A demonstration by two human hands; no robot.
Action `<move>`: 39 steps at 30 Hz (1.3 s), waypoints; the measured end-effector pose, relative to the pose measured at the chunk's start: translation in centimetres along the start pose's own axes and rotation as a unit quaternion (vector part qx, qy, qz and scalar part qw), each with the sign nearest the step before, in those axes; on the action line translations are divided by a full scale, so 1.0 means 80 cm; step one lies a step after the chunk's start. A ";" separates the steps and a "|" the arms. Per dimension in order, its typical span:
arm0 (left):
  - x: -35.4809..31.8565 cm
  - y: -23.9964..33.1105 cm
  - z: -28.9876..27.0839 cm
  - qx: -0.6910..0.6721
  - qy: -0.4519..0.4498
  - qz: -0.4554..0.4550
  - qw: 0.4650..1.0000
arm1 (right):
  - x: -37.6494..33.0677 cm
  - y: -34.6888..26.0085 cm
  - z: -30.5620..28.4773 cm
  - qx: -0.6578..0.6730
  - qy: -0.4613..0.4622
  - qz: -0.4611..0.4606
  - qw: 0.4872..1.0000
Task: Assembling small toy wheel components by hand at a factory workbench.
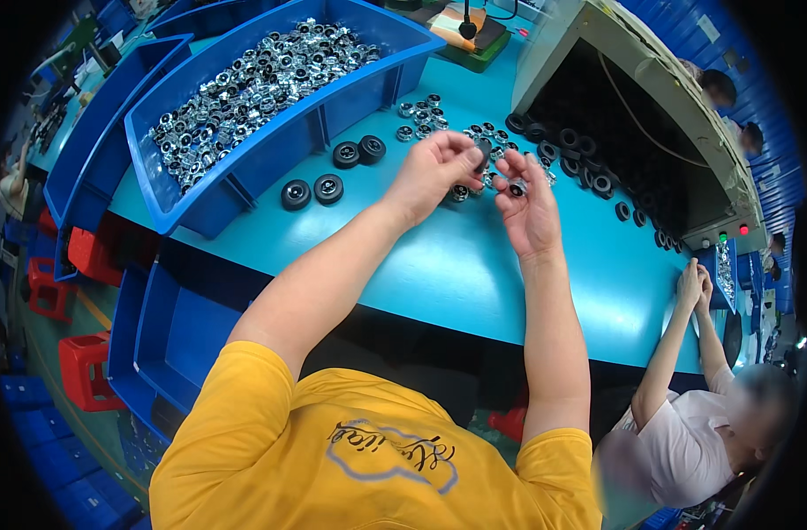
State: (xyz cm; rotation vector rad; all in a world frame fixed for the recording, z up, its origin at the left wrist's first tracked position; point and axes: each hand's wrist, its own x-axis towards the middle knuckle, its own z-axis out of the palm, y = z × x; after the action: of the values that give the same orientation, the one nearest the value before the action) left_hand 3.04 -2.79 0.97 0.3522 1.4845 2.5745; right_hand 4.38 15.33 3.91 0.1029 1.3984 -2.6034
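My left hand [428,179] pinches a small black rubber tyre [483,154] between thumb and fingers, above the turquoise table [403,256]. Close by on its right, my right hand [534,212] curls its fingers around a small chrome wheel hub with a black centre [516,188]. Behind and below both hands lie several loose chrome hubs [405,133], partly hidden by my fingers. To the left of my left hand, several wheels with tyres fitted [328,188] rest in pairs on the table.
A blue bin [324,132] heaped with chrome hubs stands at the back left. Black tyres [601,185] spread before a dark-mouthed machine [554,44] at right. Beyond it, a co-worker [686,433] sits with hands over the table. Red stools [86,371] stand at left.
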 end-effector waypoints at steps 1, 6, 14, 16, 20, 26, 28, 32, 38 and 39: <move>0.001 -0.003 0.006 0.060 0.031 0.043 0.997 | 0.001 0.001 -0.002 -0.017 0.008 0.014 1.000; -0.013 0.007 0.022 0.355 0.066 0.182 0.915 | 0.001 0.006 -0.002 -0.063 -0.026 0.026 0.997; -0.020 0.015 0.026 0.402 0.051 0.200 0.892 | 0.002 0.010 -0.007 -0.057 -0.056 0.038 0.996; -0.019 0.013 0.025 0.414 0.051 0.203 0.886 | 0.002 0.010 -0.006 -0.058 -0.058 0.041 0.996; -0.019 0.011 0.025 0.415 0.056 0.216 0.882 | 0.004 0.012 -0.012 -0.050 -0.063 0.044 0.996; -0.019 0.011 0.026 0.422 0.054 0.225 0.877 | 0.003 0.011 -0.005 -0.051 -0.054 0.043 0.996; -0.021 0.012 0.026 0.431 0.056 0.226 0.872 | 0.002 0.012 -0.003 -0.047 -0.050 0.035 0.997; -0.018 0.007 0.026 0.442 0.037 0.218 0.869 | 0.006 0.015 -0.011 -0.040 -0.052 0.017 0.998; -0.015 0.007 0.025 0.372 0.008 0.084 0.924 | 0.007 0.016 -0.015 -0.052 -0.040 0.007 0.998; -0.013 0.003 0.021 0.332 0.006 0.056 0.942 | 0.002 0.012 -0.008 -0.054 -0.030 0.002 0.998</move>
State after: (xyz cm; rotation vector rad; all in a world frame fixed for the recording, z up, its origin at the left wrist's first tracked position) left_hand 4.46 -1.79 1.89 0.5027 2.3687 2.0635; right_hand 4.35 15.31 2.77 0.0107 1.5122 -2.5001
